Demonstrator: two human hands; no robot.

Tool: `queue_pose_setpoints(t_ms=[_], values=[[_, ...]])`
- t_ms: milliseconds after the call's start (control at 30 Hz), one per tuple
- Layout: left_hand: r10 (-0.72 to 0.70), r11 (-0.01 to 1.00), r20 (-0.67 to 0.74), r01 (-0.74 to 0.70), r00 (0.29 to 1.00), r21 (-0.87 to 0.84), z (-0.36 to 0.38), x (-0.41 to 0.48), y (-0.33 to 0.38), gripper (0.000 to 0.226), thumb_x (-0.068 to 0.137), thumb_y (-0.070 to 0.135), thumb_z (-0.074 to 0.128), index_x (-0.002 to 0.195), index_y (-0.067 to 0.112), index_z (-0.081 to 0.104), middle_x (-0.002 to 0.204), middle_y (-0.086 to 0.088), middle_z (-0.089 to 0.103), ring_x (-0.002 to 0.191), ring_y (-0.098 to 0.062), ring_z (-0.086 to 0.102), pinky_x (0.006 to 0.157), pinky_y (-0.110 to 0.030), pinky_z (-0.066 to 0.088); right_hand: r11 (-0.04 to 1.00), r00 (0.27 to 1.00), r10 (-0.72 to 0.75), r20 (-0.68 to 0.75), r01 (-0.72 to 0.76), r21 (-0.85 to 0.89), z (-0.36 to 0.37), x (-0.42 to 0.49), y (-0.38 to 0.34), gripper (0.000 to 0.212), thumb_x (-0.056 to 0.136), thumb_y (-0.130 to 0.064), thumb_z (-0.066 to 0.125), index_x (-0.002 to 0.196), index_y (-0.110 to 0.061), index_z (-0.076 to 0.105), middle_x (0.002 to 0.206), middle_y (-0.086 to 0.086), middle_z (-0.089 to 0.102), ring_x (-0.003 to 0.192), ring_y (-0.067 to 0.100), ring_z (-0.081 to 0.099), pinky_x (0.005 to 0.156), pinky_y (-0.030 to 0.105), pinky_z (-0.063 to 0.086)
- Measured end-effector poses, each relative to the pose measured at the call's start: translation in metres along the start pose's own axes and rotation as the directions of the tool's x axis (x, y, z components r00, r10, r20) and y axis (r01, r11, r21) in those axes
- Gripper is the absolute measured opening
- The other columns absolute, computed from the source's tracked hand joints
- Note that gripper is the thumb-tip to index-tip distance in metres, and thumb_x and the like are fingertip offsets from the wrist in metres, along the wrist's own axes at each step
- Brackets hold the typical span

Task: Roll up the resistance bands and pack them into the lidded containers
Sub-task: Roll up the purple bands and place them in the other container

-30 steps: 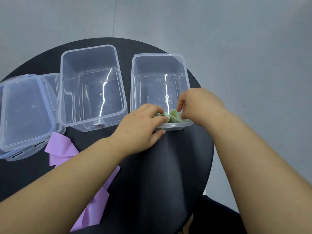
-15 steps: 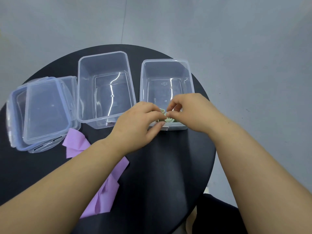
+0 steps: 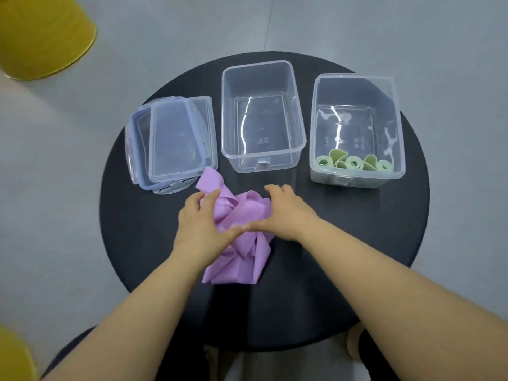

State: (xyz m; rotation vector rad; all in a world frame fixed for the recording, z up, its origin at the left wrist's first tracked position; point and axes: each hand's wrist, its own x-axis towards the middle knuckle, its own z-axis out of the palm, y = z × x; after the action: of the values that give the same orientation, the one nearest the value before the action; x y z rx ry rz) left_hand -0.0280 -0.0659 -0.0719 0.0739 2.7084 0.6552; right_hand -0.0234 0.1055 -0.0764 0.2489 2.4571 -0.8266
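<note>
Fingers (image 3: 210, 198): those of the left hand (image 3: 198, 226) are laid apart on the crumpled purple band (image 3: 239, 251), frame centre; those of the right hand (image 3: 288, 215) are curled over its right edge
Lids (image 3: 176, 138): stacked, centre left
Green band (image 3: 354, 163): rolled, laid inside the right container (image 3: 398, 127)
</note>
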Motion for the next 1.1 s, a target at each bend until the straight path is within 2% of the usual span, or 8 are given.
queue_pose_setpoints(t_ms=[133, 267, 367, 467, 533, 733, 933, 1100], values=[[0.075, 0.99, 0.111, -0.088, 0.991, 0.115, 0.012, 0.005, -0.011, 0.067, 0.076, 0.034, 0.073, 0.136, 0.024, 0.044, 0.134, -0.004, 0.044, 0.12, -0.026, 0.043, 0.098, -0.032, 0.035, 0.996, 0.998, -0.052, -0.046, 0.048, -0.077, 0.021, 0.013, -0.005, 0.047, 0.08, -0.033, 0.068, 0.121, -0.021, 0.05, 0.122, 0.005, 0.049, 0.107, 0.026, 0.053, 0.077, 0.033, 0.044], [0.065, 0.996, 0.102, -0.071, 0.993, 0.06, 0.004, 0.009, -0.013, 0.004, 0.086, 0.021, 0.062, 0.087, 0.017, 0.063, 0.081, 0.0, 0.063, 0.082, -0.024, 0.057, 0.07, -0.03, 0.042, 0.995, 0.994, -0.091, -0.057, 0.092, 0.022, 0.009, 0.015, -0.003, 0.024, 0.085, -0.007, 0.053, 0.1, -0.02, 0.065, 0.106, 0.002, 0.065, 0.093, 0.02, 0.057, 0.069, 0.025, 0.04], [0.041, 0.967, 0.115, -0.01, 0.992, -0.255, -0.011, 0.01, -0.015, 0.013, 0.089, 0.017, 0.06, 0.077, 0.015, 0.059, 0.067, 0.006, 0.057, 0.067, -0.014, 0.051, 0.065, -0.023, 0.039, 0.936, 0.996, -0.043, -0.076, 0.067, 0.345, -0.016, 0.001, -0.003, 0.032, 0.082, 0.005, 0.046, 0.089, -0.018, 0.067, 0.085, 0.001, 0.065, 0.071, 0.014, 0.055, 0.062, 0.025, 0.044], [0.009, 0.682, 0.184, 0.128, 0.983, -0.72, -0.037, 0.004, -0.011, 0.019, 0.093, 0.008, 0.051, 0.079, 0.013, 0.062, 0.07, 0.003, 0.065, 0.065, -0.01, 0.059, 0.068, -0.021, 0.049, 0.799, 0.997, -0.022, -0.078, 0.064, 0.598, -0.043, -0.02, 0.001, 0.04, 0.081, 0.015, 0.039, 0.085, -0.016, 0.063, 0.079, 0.004, 0.062, 0.069, 0.017, 0.055, 0.061, 0.025, 0.045], [0.029, 0.537, 0.206, 0.158, 0.978, -0.828, -0.053, -0.001, -0.008, 0.022, 0.095, 0.005, 0.045, 0.079, 0.012, 0.059, 0.067, 0.0, 0.062, 0.062, -0.011, 0.059, 0.063, -0.021, 0.05, 0.73, 0.998, -0.028, -0.06, 0.061, 0.68, -0.057, -0.037, 0.003, 0.042, 0.083, 0.017, 0.037, 0.087, -0.016, 0.063, 0.084, 0.005, 0.064, 0.073, 0.018, 0.059, 0.064, 0.029, 0.047], [0.101, 0.519, 0.188, 0.11, 0.977, -0.848, -0.073, -0.023, -0.003, 0.02, 0.093, 0.016, 0.051, 0.074, 0.017, 0.058, 0.063, 0.007, 0.063, 0.054, -0.007, 0.053, 0.05, -0.017, 0.044, 0.371, 0.986, 0.104, -0.128, 0.081, 0.925, -0.077, -0.091, 0.007, 0.033, 0.089, 0.011, 0.038, 0.084, -0.013, 0.06, 0.079, 0.0, 0.066, 0.06, 0.008, 0.061, 0.05, 0.02, 0.051], [0.054, 0.55, 0.177, 0.118, 0.983, -0.827, -0.074, -0.034, 0.001, 0.023, 0.091, 0.022, 0.057, 0.068, 0.021, 0.06, 0.064, 0.006, 0.06, 0.06, -0.011, 0.05, 0.058, -0.027, 0.036, 0.313, 0.962, 0.246, -0.118, 0.036, 0.949, -0.056, -0.099, 0.016, 0.024, 0.094, -0.001, 0.04, 0.094, -0.012, 0.061, 0.089, 0.004, 0.066, 0.081, 0.015, 0.062, 0.073, 0.033, 0.051], [-0.099, 0.603, 0.119, 0.155, 0.988, -0.782, -0.068, -0.03, -0.007, 0.025, 0.09, 0.022, 0.059, 0.065, 0.018, 0.059, 0.069, -0.004, 0.054, 0.066, -0.02, 0.043, 0.06, -0.03, 0.036, -0.091, 0.853, 0.519, -0.048, 0.11, 0.99, -0.053, -0.079, 0.023, 0.03, 0.092, 0.0, 0.037, 0.089, -0.015, 0.063, 0.094, 0.002, 0.065, 0.081, 0.016, 0.062, 0.081, 0.033, 0.051]])
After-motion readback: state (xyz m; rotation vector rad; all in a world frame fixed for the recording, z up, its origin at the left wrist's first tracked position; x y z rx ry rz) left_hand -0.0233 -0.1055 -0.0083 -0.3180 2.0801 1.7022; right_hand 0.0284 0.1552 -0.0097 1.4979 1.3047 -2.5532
